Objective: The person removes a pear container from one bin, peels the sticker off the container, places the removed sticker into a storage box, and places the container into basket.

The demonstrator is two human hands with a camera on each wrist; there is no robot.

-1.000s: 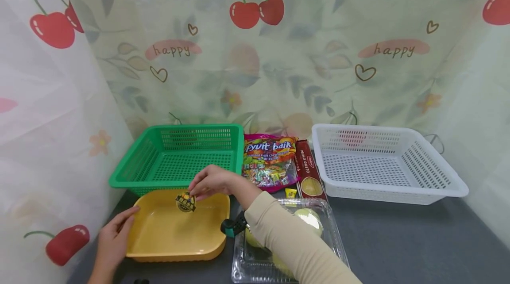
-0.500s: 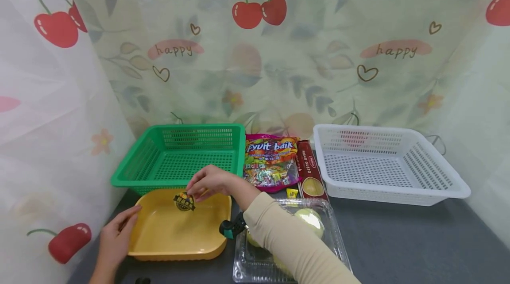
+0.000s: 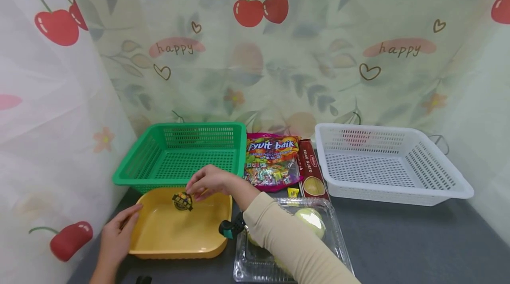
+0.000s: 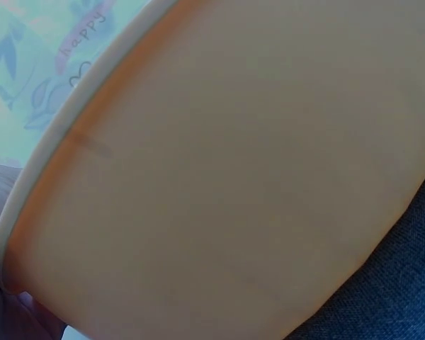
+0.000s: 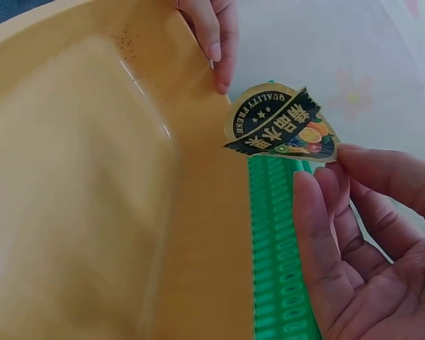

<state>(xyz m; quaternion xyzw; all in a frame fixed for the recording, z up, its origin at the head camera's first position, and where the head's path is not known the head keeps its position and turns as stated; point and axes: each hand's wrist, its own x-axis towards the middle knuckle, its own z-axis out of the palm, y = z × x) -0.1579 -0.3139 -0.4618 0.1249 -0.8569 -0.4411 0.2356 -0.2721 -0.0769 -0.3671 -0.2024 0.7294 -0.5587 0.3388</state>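
My right hand pinches a fruit label sticker at one end between thumb and fingers. The sticker is black and gold, with "QUALITY FRESH", Chinese characters and a fruit picture. It hangs above the yellow plastic basin, near its back wall. My left hand grips the basin's left rim, as the right wrist view also shows with fingers over the edge. In the left wrist view the basin's outer wall fills most of the picture and only part of that hand shows.
Behind the basin stands a green basket. A candy bag, a red pasta box and a small yellow packet lie beside it. A clear plastic box with round yellow-green fruit is under my right forearm. A white basket stands right.
The sticker has turned and shifted slightly in my right hand's pinch. Both hands stay nearly where they were; the whole head view has drifted a little.
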